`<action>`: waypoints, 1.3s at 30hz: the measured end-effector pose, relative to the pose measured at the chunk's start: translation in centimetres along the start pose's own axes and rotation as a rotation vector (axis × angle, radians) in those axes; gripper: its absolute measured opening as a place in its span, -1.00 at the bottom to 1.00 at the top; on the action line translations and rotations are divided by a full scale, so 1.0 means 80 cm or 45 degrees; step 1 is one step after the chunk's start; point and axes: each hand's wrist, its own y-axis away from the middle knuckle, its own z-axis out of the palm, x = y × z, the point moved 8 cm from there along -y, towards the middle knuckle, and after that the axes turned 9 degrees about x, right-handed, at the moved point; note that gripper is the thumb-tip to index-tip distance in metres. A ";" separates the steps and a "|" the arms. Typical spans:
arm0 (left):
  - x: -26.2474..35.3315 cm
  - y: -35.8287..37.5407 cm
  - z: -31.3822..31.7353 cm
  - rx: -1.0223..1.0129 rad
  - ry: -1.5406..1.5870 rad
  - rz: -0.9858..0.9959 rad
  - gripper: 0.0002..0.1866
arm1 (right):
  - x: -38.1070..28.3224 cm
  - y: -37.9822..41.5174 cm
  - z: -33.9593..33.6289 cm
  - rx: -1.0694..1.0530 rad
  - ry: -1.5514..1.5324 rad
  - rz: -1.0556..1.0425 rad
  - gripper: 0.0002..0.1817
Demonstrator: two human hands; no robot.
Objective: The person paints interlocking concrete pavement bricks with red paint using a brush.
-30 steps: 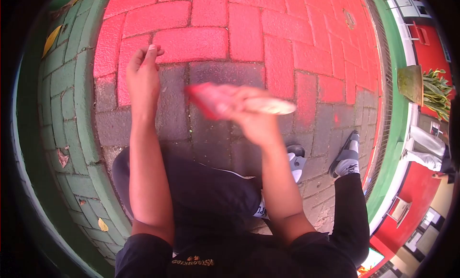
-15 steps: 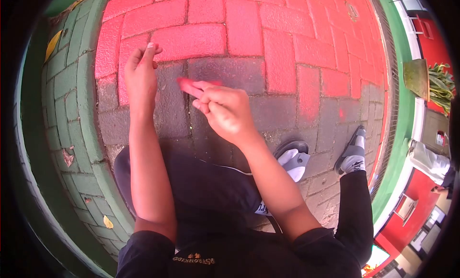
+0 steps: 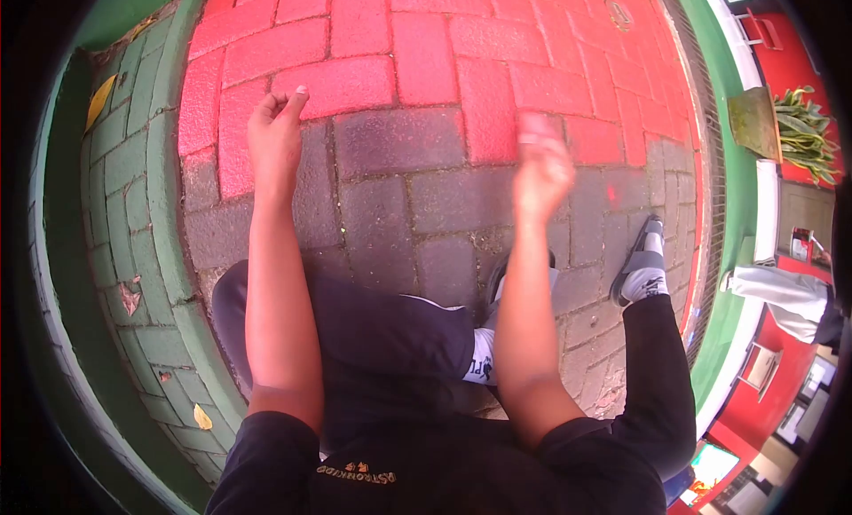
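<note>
My left hand (image 3: 277,135) is raised over the pavers near the green kerb, fingers curled in and thumb against them, with nothing showing in it. Out to the right, my right hand (image 3: 543,180) is closed around a paintbrush (image 3: 535,126), smeared by motion, its red-stained end pointing away from me. The brush overlaps the boundary between the red-painted pavers (image 3: 426,58) and the bare grey pavers (image 3: 454,200). One dark grey paver (image 3: 399,141) beyond my hands carries a thin reddish tint, with red along its edges.
On the left runs a green kerb (image 3: 169,204) with dry leaves beside it. My sandalled foot (image 3: 643,271) rests on the pavers at right, near a drain grate (image 3: 707,160). A potted plant (image 3: 754,125) and a person's light-trousered leg (image 3: 777,293) are farther right.
My right hand has swung right with the paintbrush, away from the tinted grey paver. My left hand has shifted slightly to the right, fingers still curled.
</note>
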 end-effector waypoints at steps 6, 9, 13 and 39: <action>-0.008 -0.006 0.000 0.012 -0.004 0.104 -0.69 | -0.071 0.083 0.055 -0.676 -0.446 0.439 -0.76; -0.020 -0.003 0.001 0.048 0.179 0.096 -0.67 | -0.052 0.095 0.011 -0.320 -0.606 1.152 -0.73; -0.041 0.001 0.013 -0.003 0.161 0.071 -0.66 | -0.063 0.029 -0.054 -0.444 -0.003 0.857 -0.71; 0.001 0.052 0.060 -0.529 0.126 0.395 -0.57 | -0.600 -0.187 -0.653 -0.161 1.637 -0.171 -0.73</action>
